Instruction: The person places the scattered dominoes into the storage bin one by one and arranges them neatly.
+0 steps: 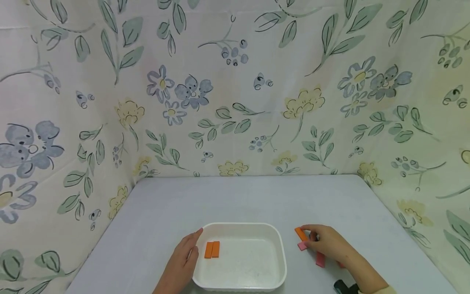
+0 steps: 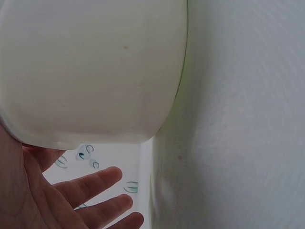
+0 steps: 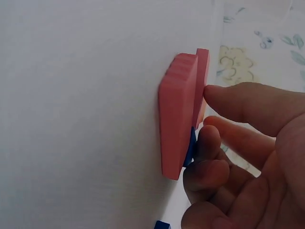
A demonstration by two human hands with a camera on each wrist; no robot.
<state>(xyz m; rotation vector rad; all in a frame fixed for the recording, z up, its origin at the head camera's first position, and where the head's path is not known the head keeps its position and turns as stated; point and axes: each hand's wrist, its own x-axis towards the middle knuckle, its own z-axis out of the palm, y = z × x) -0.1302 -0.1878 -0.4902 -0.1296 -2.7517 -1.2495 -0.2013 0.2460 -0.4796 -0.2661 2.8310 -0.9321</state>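
Note:
A white tray (image 1: 240,261) stands at the front middle of the table, with two orange blocks (image 1: 211,250) side by side at its left. My left hand (image 1: 182,257) rests against the tray's left rim, its fingers extended; in the left wrist view several fingers (image 2: 95,186) spread below the tray's side (image 2: 95,71). Right of the tray, my right hand (image 1: 328,243) pinches another orange block (image 1: 301,234) between thumb and index finger. Beside that hand lie pink blocks (image 1: 320,259). The right wrist view shows a pink block (image 3: 176,117) close up, and a blue block (image 3: 189,150) partly hidden by curled fingers.
A second blue block (image 3: 162,224) shows at the bottom of the right wrist view. Near the right forearm is a black object (image 1: 343,287), cut off by the frame. Floral cloth (image 1: 235,102) hangs behind and beside the white table (image 1: 249,200).

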